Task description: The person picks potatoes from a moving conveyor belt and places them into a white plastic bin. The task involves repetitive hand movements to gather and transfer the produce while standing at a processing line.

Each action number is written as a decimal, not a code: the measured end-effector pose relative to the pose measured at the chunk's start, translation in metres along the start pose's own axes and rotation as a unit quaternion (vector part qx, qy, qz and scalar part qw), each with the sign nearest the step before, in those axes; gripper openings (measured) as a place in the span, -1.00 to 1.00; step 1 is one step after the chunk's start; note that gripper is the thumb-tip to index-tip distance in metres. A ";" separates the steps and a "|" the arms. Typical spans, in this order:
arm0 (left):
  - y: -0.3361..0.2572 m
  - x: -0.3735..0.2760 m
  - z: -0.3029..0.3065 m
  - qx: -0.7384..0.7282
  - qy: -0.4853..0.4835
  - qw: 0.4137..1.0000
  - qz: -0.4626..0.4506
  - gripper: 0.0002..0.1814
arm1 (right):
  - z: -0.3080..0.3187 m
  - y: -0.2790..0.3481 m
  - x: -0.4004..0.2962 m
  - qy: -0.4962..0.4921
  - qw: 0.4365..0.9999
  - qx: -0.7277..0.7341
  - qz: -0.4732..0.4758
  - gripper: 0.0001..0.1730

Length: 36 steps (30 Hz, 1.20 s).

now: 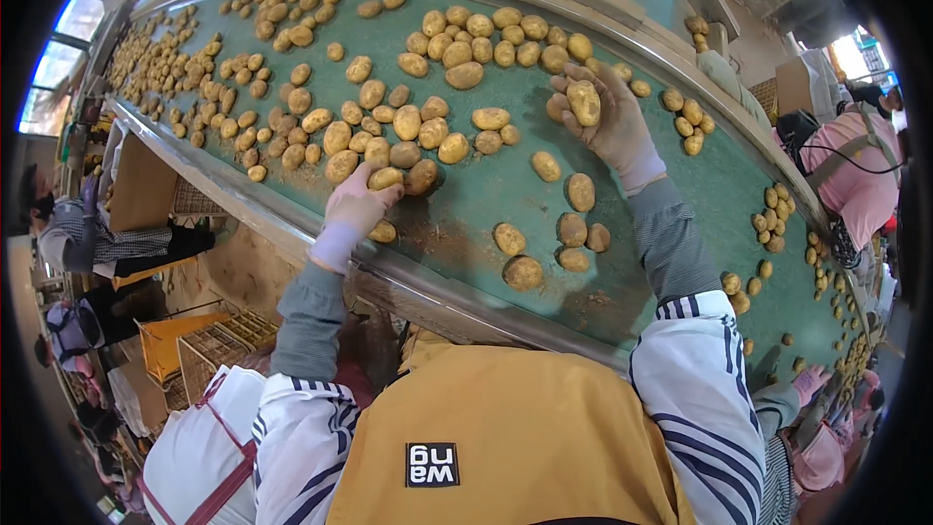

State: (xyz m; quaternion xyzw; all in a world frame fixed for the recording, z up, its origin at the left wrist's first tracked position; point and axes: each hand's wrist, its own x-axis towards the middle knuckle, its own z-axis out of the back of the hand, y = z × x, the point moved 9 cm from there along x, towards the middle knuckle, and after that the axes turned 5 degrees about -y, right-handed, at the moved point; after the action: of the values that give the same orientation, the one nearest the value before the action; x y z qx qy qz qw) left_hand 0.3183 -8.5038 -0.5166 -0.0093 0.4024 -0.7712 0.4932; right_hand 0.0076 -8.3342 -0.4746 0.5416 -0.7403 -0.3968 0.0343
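Observation:
Many potatoes lie on a green conveyor belt (pixel 466 211) in front of me. My left hand (pixel 355 202), in a pale glove, is near the belt's near edge with its fingers around a potato (pixel 385 179); a darker potato (pixel 420 177) lies just past the fingertips. Over the far half of the belt, my right hand (pixel 609 120), gloved too, is turned up and holds an oval potato (pixel 584 103) with a dark patch. Another potato (pixel 557 107) shows behind its fingers; whether it is gripped is unclear. A potato cluster (pixel 481 44) lies left of that hand.
Metal rails border the belt, the near one (pixel 437 299) between it and my body. Plastic crates (pixel 211 350) stand at the lower left. A co-worker (pixel 65 226) is at the left, another (pixel 853 153) across the belt at the right. Another person's gloved hand (pixel 810 381) is at the lower right.

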 end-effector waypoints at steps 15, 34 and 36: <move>-0.025 -0.044 -0.020 -0.852 0.178 0.487 0.066 -0.32 | -0.148 -0.083 0.020 0.005 0.636 -0.719 0.281 -0.66; 0.101 0.001 0.091 -0.827 0.113 0.542 0.100 -0.50 | -0.169 -0.115 0.031 0.020 0.410 -0.823 0.393 -0.68; 0.100 0.004 0.093 -0.815 0.129 0.558 0.091 -0.49 | -0.195 -0.129 0.009 0.022 0.448 -0.794 0.410 -0.71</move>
State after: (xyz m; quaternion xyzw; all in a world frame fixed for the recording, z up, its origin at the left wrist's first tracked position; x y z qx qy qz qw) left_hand 0.4299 -8.5832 -0.5181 -0.2712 0.9173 -0.0589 0.2856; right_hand 0.1975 -8.4620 -0.4257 -0.0792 -0.2375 -0.7399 0.6244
